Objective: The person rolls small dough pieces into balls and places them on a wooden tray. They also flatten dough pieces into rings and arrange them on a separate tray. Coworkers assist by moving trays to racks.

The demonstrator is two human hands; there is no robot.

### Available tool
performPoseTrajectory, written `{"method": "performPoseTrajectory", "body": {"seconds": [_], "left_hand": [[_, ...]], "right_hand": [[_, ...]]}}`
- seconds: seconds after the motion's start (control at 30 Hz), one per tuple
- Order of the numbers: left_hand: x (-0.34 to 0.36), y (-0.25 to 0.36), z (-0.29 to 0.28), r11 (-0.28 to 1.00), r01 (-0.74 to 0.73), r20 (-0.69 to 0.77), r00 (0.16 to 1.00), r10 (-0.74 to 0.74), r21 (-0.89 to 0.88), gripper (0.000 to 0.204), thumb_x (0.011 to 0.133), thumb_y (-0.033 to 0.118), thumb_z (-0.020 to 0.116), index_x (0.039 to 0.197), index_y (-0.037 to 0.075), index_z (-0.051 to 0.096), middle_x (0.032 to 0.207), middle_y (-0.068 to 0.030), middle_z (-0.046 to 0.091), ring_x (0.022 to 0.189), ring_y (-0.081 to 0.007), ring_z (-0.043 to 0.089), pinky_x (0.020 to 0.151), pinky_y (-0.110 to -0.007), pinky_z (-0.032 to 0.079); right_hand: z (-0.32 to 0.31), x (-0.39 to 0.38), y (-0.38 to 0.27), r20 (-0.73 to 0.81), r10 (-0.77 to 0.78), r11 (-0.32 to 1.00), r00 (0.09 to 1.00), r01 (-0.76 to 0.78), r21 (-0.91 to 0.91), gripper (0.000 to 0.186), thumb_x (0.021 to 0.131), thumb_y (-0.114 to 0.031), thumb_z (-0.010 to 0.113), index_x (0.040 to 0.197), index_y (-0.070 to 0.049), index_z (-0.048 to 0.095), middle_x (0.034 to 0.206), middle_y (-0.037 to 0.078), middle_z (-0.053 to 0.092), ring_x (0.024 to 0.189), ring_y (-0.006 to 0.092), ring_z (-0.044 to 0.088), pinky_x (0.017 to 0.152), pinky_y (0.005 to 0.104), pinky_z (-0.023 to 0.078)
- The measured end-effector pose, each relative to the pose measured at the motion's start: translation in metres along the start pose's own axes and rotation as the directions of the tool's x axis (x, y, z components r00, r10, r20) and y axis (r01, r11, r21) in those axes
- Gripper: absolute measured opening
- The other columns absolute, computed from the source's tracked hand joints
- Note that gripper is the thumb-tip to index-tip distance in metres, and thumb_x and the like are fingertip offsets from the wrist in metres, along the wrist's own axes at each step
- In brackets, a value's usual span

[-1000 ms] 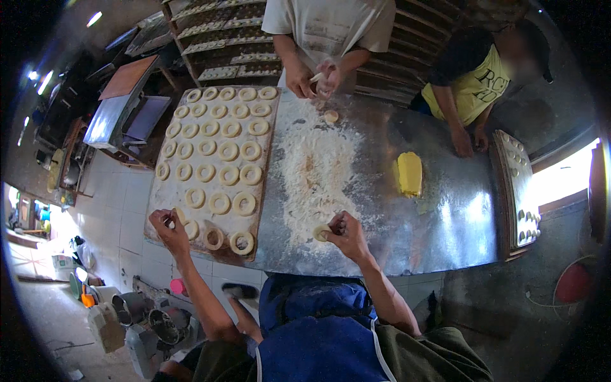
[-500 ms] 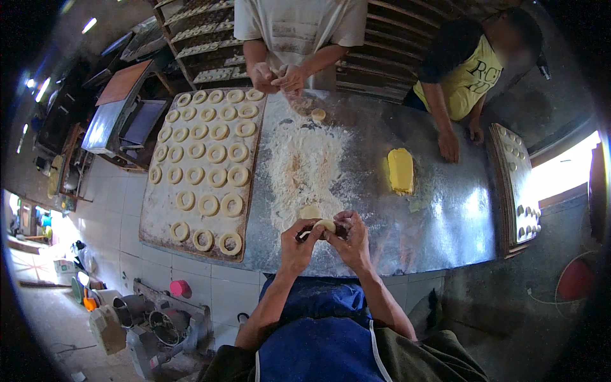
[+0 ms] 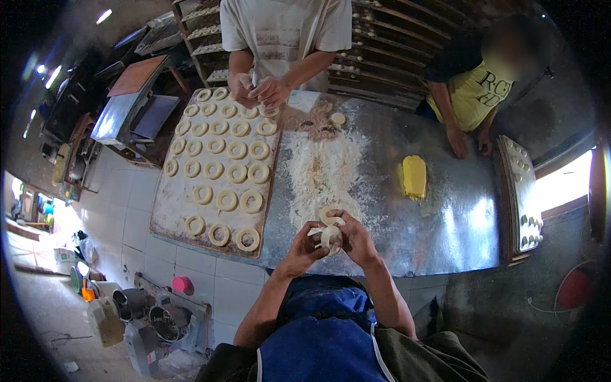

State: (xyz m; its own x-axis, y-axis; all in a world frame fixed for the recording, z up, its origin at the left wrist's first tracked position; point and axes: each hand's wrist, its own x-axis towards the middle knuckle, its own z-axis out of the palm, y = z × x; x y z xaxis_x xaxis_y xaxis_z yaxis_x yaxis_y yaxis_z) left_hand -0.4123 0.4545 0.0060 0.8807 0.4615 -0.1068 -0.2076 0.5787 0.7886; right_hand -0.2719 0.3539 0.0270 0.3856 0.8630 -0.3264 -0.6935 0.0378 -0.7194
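Between my two hands, above the near edge of the metal table, is a pale dough ring, tilted up with its hole partly showing. My left hand is closed on its left side, thumb and fingers curled around the dough. My right hand grips the other side, its fingers bent over the top. Just beyond my fingertips a flat round dough piece lies at the near end of the spread flour. My fingers hide part of the ring.
To the left lies a board with several rows of dough rings. A co-worker's hands are over its far end. Beyond the flour sits a small dough round. A yellow fat-like block is at right, near another person's hand.
The dough in my hands has tipped up and shows more of its ring shape. The co-worker's hands have moved left over the board. The whole view has shifted slightly.
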Motion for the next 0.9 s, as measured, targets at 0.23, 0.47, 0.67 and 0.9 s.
{"method": "performPoseTrajectory", "body": {"seconds": [0.23, 0.47, 0.67, 0.9], "left_hand": [[-0.003, -0.004, -0.017, 0.986, -0.164, -0.257, 0.954, 0.151, -0.028, 0.025, 0.091, 0.012, 0.052, 0.113, 0.008, 0.043, 0.093, -0.0086, 0.057, 0.090, -0.0193, 0.055, 0.079, -0.034, 0.042], [0.004, -0.016, -0.031, 0.984, -0.089, -0.484, 0.861, 0.155, 0.157, 0.034, 0.105, 0.030, 0.045, 0.082, 0.005, 0.048, 0.079, -0.0028, 0.046, 0.073, -0.0174, 0.053, 0.063, -0.037, 0.046], [0.003, -0.016, -0.054, 0.874, -0.132, -0.440, 0.823, 0.360, 0.468, 0.034, 0.106, 0.034, 0.044, 0.082, 0.010, 0.048, 0.075, -0.0020, 0.050, 0.070, -0.0129, 0.054, 0.059, -0.032, 0.047], [-0.015, 0.002, -0.089, 0.520, -0.145, -0.241, 0.762, 0.602, 0.841, 0.039, 0.106, 0.038, 0.042, 0.084, 0.008, 0.053, 0.071, -0.0046, 0.049, 0.064, -0.0157, 0.048, 0.058, -0.037, 0.043]], "right_hand": [[0.005, 0.014, 0.037, 0.024, -0.169, 0.978, 0.985, 0.171, -0.119, 0.048, 0.107, -0.038, 0.043, 0.102, 0.005, 0.065, 0.080, 0.010, 0.065, 0.068, 0.0206, 0.059, 0.069, 0.0401, 0.051], [0.036, 0.027, 0.063, -0.111, -0.443, 0.597, 0.890, 0.200, -0.777, 0.056, 0.106, -0.044, 0.043, 0.109, 0.006, 0.067, 0.073, 0.017, 0.063, 0.067, 0.0308, 0.059, 0.066, 0.0433, 0.050], [0.058, 0.034, 0.078, -0.149, -0.388, 0.539, 0.910, 0.093, -0.837, 0.065, 0.104, -0.052, 0.045, 0.094, 0.008, 0.067, 0.073, 0.021, 0.064, 0.069, 0.0282, 0.063, 0.070, 0.0417, 0.050], [0.080, 0.048, 0.103, -0.022, -0.405, 0.545, 0.914, 0.222, -0.808, 0.055, 0.105, -0.046, 0.047, 0.099, 0.006, 0.066, 0.079, 0.021, 0.064, 0.074, 0.0307, 0.063, 0.072, 0.0429, 0.051]]}}
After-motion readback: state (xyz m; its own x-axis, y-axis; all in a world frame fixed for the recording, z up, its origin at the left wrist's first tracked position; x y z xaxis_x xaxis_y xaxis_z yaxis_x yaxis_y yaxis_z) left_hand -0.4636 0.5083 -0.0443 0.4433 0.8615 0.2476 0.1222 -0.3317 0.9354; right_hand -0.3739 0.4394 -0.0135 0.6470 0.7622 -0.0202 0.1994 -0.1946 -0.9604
